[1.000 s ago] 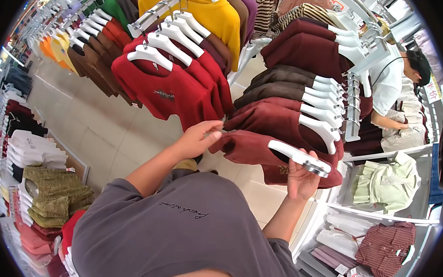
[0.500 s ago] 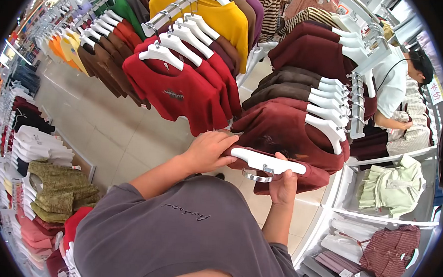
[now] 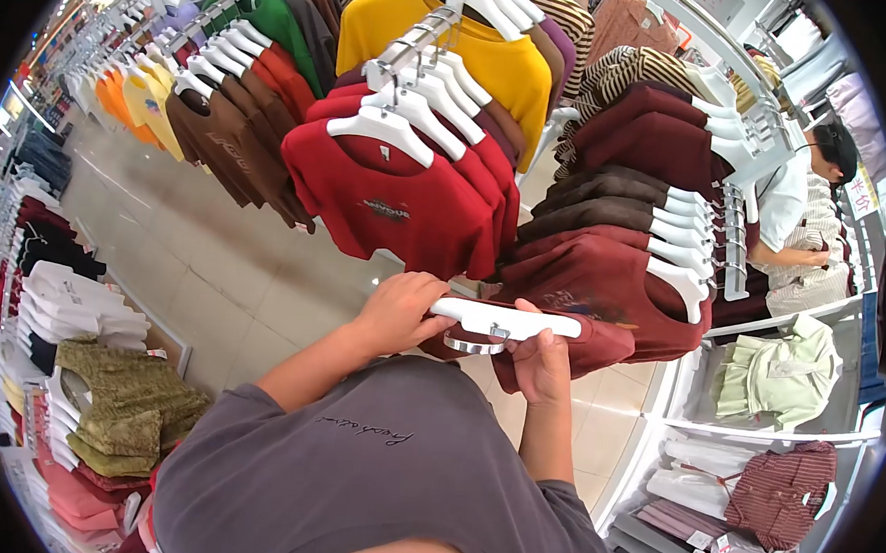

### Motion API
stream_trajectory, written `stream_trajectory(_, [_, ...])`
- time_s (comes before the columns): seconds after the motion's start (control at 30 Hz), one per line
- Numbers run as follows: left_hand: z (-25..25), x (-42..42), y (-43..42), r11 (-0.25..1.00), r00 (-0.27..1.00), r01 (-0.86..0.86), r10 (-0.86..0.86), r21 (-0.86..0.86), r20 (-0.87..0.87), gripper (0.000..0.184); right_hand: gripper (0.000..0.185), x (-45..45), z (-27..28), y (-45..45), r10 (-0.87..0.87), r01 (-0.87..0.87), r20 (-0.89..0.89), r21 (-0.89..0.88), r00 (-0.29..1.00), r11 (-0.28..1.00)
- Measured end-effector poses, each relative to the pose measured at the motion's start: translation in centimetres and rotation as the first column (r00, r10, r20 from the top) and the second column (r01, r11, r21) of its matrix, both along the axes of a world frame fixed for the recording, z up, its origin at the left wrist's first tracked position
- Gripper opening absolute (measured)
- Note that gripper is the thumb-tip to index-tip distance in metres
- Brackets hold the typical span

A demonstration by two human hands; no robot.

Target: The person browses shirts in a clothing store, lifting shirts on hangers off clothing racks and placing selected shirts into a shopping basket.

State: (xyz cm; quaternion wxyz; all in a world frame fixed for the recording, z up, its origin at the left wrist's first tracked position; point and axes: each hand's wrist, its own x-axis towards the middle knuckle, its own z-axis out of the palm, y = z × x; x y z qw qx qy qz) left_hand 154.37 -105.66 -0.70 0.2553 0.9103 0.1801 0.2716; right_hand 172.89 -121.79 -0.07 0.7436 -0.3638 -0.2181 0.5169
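Floor tiles (image 3: 214,255): we see them pale and glossy, below and left of the chrome rail (image 3: 405,52).
Shelving (image 3: 662,396): white, lower right of that rail.
Light strip (image 3: 33,105): bright, far left of the rail.

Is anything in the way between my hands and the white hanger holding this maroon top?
Nothing visible is: your left hand grips one end of the white hanger, and your right hand pinches it nearer the other end. The maroon top lies mostly on the hanger's far side.
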Motion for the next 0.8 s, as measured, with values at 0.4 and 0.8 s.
stream_trajectory(0.4, [-1.0,-8.9,5.7,0.994,0.996,-0.084,0.085,-0.063,0.013,0.037,0.066,-7.8,-0.3,7.5,0.192,-0.188,0.058,-0.075,0.980,0.979])
stream_trajectory(0.8, [-0.5,-15.3,10.9,0.984,0.986,-0.155,0.149,0.086,0.075,0.024,0.035,-12.1,2.3,11.5,0.442,-0.224,0.506,-0.435,0.740,0.872])
